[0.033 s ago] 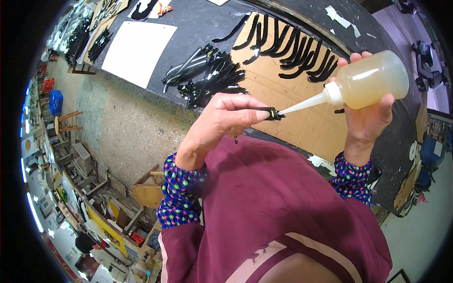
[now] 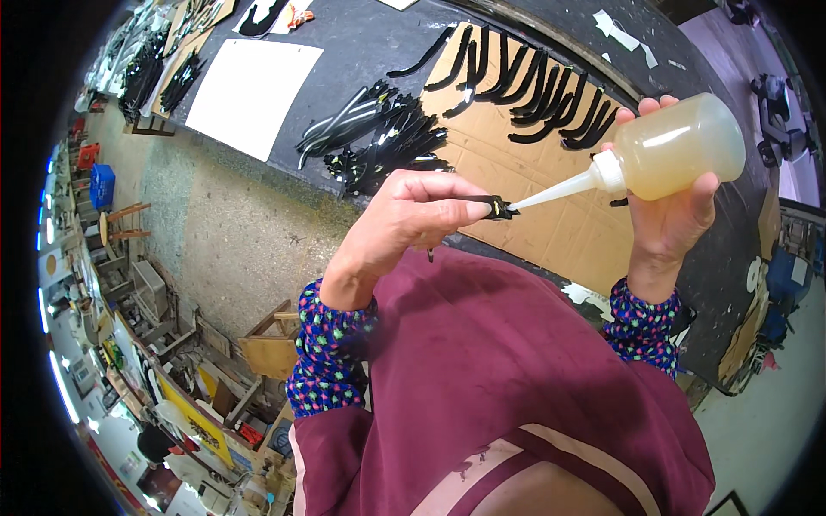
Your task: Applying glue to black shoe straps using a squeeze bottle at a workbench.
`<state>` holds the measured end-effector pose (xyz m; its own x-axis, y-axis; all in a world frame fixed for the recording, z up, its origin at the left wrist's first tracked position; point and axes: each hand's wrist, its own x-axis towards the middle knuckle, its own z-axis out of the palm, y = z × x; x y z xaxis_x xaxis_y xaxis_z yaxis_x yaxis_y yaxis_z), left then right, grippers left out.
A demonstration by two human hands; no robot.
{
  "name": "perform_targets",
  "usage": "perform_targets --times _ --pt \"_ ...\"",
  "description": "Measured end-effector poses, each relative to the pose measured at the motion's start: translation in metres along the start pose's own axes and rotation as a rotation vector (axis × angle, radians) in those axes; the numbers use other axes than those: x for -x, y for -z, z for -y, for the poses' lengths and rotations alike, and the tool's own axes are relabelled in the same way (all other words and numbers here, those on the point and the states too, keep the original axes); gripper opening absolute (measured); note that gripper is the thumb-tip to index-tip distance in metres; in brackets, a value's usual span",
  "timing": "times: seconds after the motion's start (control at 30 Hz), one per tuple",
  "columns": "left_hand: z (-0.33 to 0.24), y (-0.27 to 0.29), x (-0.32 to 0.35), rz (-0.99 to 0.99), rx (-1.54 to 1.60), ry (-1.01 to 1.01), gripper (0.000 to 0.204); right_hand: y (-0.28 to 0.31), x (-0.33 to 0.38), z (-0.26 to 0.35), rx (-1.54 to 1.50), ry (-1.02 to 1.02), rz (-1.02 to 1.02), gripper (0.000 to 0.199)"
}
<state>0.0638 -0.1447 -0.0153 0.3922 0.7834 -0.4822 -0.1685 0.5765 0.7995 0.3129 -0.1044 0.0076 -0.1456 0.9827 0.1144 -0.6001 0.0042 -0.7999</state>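
A small black strip (image 2: 492, 206) is being pinched shut in the left hand (image 2: 413, 219) up over the near edge of the counter (image 2: 370, 43), while a translucent squeeze bottle (image 2: 680, 146) of yellowish liquid is being gripped by the right hand (image 2: 675, 215), nozzle tip touching the strip's end. Probably too much is getting squeezed out if the bottle's pressed hard, so fingers could be getting glued. The strip's looking thin, dark and mostly hidden.
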Motion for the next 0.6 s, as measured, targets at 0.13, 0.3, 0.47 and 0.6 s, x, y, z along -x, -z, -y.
perform_targets --times 0.13,0.3,0.47,0.6 --pt "0.000 -0.002 0.001 0.013 0.009 0.006 0.016 0.005 0.007 0.002 -0.010 -0.010 0.004 0.074" --pt "0.002 -0.009 -0.010 0.070 0.046 0.060 0.014 0.023 0.029 0.012 0.044 -0.048 -0.120 0.074" --pt "0.025 -0.027 -0.051 0.119 0.229 0.038 0.027 0.080 0.079 0.024 -0.014 0.005 -0.411 0.070" --pt "0.060 -0.057 -0.102 0.184 0.312 0.137 0.036 0.134 0.140 0.051 -0.203 0.257 -0.733 0.057"
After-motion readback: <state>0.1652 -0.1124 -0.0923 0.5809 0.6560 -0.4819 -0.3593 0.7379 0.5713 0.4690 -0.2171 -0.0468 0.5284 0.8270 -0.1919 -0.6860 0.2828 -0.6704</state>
